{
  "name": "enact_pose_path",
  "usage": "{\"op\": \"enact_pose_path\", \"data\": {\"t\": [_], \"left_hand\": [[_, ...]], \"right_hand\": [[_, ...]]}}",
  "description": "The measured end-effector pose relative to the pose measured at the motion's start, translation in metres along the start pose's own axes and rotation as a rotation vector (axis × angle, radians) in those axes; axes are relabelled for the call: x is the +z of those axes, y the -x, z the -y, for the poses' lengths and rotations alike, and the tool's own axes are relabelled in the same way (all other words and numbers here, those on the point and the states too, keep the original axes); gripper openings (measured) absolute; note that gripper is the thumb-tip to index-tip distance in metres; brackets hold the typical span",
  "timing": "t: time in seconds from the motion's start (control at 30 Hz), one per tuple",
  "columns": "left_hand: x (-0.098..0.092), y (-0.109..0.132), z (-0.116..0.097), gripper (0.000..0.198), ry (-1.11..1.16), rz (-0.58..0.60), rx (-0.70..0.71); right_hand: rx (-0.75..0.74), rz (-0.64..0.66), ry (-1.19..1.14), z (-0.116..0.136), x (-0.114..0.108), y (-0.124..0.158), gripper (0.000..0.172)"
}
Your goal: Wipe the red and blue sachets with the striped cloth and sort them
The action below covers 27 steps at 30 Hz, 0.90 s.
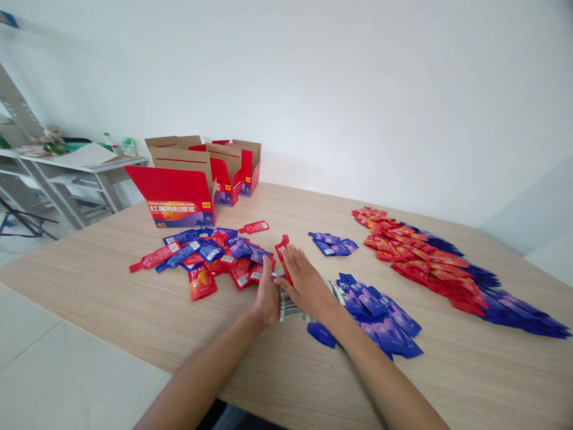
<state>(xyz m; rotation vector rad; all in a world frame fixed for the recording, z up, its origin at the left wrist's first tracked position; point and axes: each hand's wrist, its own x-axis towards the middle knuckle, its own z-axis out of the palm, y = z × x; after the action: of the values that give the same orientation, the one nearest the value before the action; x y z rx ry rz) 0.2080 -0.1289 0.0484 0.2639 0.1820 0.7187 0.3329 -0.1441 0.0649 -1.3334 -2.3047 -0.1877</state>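
My left hand (267, 292) and my right hand (304, 278) meet at the middle of the wooden table (111, 286). Between them lies a grey striped cloth (289, 307). The left hand's fingers curl around its edge. My right hand rests flat over the cloth with fingers stretched out, touching a red sachet (283, 254). A loose heap of red and blue sachets (210, 254) lies just left of the hands. A row of blue sachets (380, 313) lies under and right of my right forearm.
Open red cardboard boxes (179, 191) stand at the table's back left. A small group of blue sachets (333, 243) lies behind the hands. A long band of red and blue sachets (439, 266) runs along the right. Grey shelving (67, 173) stands beyond the left edge.
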Motion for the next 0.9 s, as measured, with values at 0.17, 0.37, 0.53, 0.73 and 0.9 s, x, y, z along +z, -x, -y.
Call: {"op": "enact_pose_path", "data": {"t": [0.17,0.37,0.53,0.73,0.9], "left_hand": [[0.008,0.003,-0.008,0.088,0.035,-0.06,0.091],[0.01,0.005,-0.021,0.086,0.086,-0.177,0.225],[0.006,0.005,-0.034,0.084,0.082,-0.244,0.364],[0.004,0.004,-0.042,0.079,0.074,-0.201,0.345],[0.011,0.006,-0.026,0.081,0.094,-0.085,0.146]], "right_hand": [[0.045,-0.102,-0.079,0.005,0.007,0.0,0.055],[-0.002,-0.246,-0.159,0.018,0.022,0.002,0.048],[-0.016,-0.247,-0.132,0.033,0.019,0.001,0.045],[0.092,-0.232,-0.099,0.037,0.0,-0.001,0.04],[0.2,-0.259,0.037,0.026,-0.017,-0.001,0.042]]}}
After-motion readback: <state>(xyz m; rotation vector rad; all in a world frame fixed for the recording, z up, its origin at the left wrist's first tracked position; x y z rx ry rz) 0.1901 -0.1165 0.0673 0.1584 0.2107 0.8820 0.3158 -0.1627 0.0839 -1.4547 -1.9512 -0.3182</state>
